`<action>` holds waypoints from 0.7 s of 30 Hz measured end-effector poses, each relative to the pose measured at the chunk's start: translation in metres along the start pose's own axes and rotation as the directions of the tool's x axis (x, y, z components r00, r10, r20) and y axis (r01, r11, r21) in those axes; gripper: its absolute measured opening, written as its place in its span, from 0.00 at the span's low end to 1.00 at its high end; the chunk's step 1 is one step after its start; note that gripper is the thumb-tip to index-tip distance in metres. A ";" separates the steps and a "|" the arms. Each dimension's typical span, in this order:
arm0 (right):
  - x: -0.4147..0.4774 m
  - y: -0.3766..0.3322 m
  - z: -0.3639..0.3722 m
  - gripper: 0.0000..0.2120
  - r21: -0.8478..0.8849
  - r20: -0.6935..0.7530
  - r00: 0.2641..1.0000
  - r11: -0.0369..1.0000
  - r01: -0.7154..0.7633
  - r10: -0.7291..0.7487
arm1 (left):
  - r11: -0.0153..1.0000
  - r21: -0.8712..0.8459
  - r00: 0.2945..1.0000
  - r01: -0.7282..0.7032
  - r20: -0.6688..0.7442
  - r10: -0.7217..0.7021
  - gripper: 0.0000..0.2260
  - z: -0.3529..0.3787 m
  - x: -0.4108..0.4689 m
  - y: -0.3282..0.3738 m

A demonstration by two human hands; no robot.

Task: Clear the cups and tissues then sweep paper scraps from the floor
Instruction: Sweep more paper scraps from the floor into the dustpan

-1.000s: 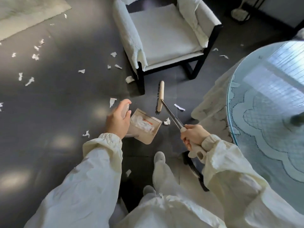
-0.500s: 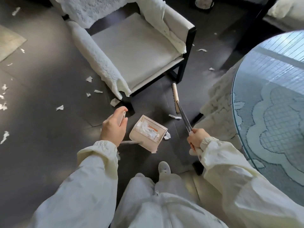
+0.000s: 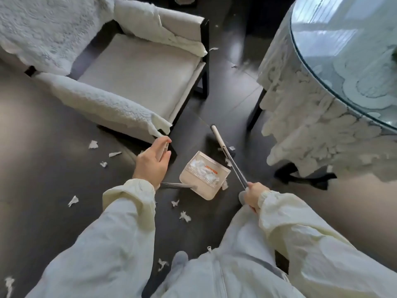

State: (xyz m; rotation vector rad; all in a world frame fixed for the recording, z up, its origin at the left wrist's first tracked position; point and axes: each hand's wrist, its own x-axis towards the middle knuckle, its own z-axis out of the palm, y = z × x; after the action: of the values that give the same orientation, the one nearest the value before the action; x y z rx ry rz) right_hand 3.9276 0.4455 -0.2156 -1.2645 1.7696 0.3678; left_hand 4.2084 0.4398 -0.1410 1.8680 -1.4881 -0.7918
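White scraps (image 3: 202, 171) fill one dustpan (image 3: 206, 191); left fingers (image 3: 158, 143) curl round its handle (image 3: 175, 185); right fingers (image 3: 251, 187) clasp one broom (image 3: 228, 156).

I see a beige dustpan (image 3: 205, 176) on the dark floor (image 3: 64, 190) with white bits heaped inside. The broom (image 3: 227, 153) slants just beside it, and torn paper scraps (image 3: 184, 216) lie scattered around.
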 end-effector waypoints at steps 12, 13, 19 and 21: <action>-0.169 0.044 0.205 0.23 0.498 0.092 0.987 0.851 -0.163 0.135 | 0.984 0.012 0.973 -0.176 0.156 0.172 0.15 -0.092 -0.139 -0.085; -0.177 0.048 0.218 0.23 0.520 0.087 0.987 0.839 -0.161 0.135 | 0.982 0.016 0.972 -0.188 0.145 0.183 0.15 -0.100 -0.154 -0.091; -0.237 0.062 0.310 0.21 0.560 0.136 0.980 0.805 -0.198 0.147 | 0.978 0.099 0.983 -0.185 0.019 0.184 0.14 -0.149 -0.266 -0.134; -0.262 0.063 0.339 0.22 0.579 0.167 0.975 0.787 -0.215 0.144 | 0.981 0.103 0.986 -0.163 -0.029 0.166 0.13 -0.168 -0.304 -0.149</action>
State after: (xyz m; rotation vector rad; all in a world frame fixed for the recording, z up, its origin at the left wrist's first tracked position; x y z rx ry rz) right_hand 4.0587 0.8583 -0.2081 -0.6119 1.7183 -0.0261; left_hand 4.3721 0.7802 -0.1266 1.7930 -1.6608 -0.6116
